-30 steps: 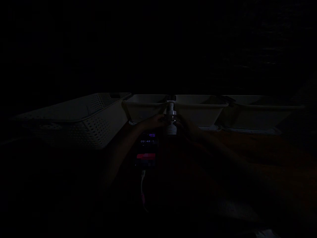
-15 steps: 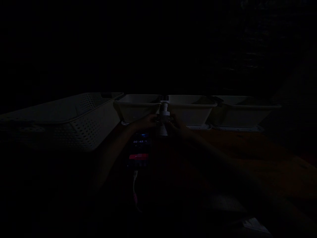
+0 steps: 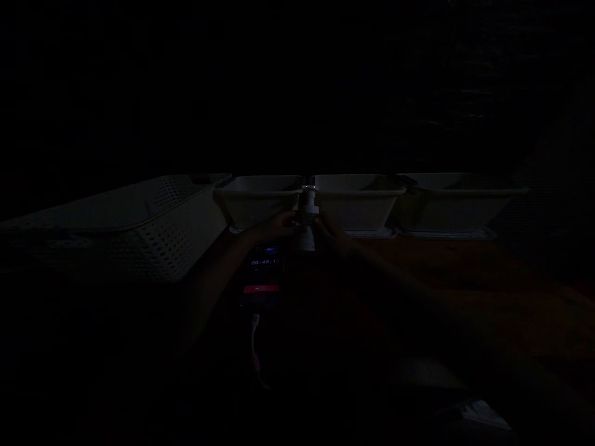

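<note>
The scene is very dark. A small white upright object with a narrow top, perhaps a pump bottle (image 3: 307,214), stands at the centre in front of the white tubs. My left hand (image 3: 272,228) reaches it from the left, fingers curled against its side. From the right, my right hand (image 3: 332,232) closes on the same object. Both forearms run back toward me across a wooden table (image 3: 465,272). Just below my left hand lies a phone (image 3: 264,275) with a lit timer screen and a red bar.
A large white perforated basket (image 3: 153,232) stands at the left. Three white rectangular tubs (image 3: 357,201) line up behind the hands. A white cable (image 3: 255,341) leads from the phone toward me. Pale paper (image 3: 478,412) lies at the lower right.
The view shifted slightly, so everything sits a little further left than a second ago. Both hands stay on the white object, which appears a little higher now.
</note>
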Motion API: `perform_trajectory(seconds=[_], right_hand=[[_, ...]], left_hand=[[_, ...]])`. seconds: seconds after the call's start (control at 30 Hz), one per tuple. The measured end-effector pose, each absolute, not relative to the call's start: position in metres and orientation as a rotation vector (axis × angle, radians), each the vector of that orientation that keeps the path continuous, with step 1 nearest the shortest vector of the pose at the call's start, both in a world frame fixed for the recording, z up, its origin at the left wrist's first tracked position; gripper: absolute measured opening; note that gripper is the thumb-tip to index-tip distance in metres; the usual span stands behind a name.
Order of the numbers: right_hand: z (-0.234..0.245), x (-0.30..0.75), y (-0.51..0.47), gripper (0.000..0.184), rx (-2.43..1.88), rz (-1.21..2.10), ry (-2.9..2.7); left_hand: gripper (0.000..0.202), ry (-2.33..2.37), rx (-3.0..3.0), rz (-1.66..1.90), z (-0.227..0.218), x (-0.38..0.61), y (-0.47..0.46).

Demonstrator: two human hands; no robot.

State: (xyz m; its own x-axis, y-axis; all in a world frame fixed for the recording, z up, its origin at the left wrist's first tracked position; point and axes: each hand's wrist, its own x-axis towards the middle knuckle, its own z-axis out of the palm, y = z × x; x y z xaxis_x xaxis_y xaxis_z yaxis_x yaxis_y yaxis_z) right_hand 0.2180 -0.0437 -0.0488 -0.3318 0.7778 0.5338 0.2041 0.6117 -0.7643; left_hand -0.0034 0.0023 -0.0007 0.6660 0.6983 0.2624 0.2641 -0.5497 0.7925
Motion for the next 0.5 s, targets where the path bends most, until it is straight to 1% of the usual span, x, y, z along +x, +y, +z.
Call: perform_trajectory(seconds=[0.1,0.2,0.33,0.5], right_hand=[[-0.0473,0.2164,-0.0425,0.082,-0.76,0.759,-1.818],[-0.0431,0.216,-0.0434,0.088,-0.748,0.694,-1.834],[-0.0409,0.2156,-0.0438,0.097,-0.808,0.7,-1.839],[-0.0428,0.2118,-0.046,0.089,-0.787,0.731,-1.792]], left_hand=[[0.067,0.762,2.062,0.73,-0.001,-0.0033,0.0015],[0.061,0.783,2.029,0.73,-0.003,-0.005,0.0018],[0.065,0.803,1.994,0.704,-0.0064,-0.0086,0.0064],[0.063,0.817,2.004,0.728,-0.0064,-0.0089,0.0078]])
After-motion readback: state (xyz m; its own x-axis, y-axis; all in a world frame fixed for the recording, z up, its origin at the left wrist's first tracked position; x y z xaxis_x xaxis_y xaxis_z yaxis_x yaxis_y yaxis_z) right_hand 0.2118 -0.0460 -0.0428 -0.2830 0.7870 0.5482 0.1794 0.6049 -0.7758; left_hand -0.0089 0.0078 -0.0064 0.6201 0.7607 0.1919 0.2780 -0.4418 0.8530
